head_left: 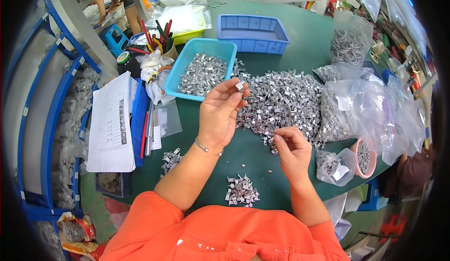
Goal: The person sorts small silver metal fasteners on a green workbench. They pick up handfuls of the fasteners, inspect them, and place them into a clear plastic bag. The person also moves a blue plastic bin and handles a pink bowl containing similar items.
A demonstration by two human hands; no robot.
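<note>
Between the thumb and fingers of my left hand (220, 113) is a small metal bracket (240, 86), held up near the corner of a turquoise bin (174, 85). That bin holds many similar silver parts (204, 71). My right hand (293, 151) is at the front edge of a large heap of metal brackets (281, 101), its thumb and fingers drawn together; whatever may be in them is hidden. Closer to my body lies a small pile of brackets (241, 190). Another small pile (171, 160) sits beside my left forearm.
An empty-looking blue tray (253, 48) stands behind the heap. Plastic bags of metal parts (335, 111) and a pink tub (372, 160) line the right side. Printed sheets (111, 125) lie at left, near a holder of pliers (161, 41). A person (129, 3) is at the far left.
</note>
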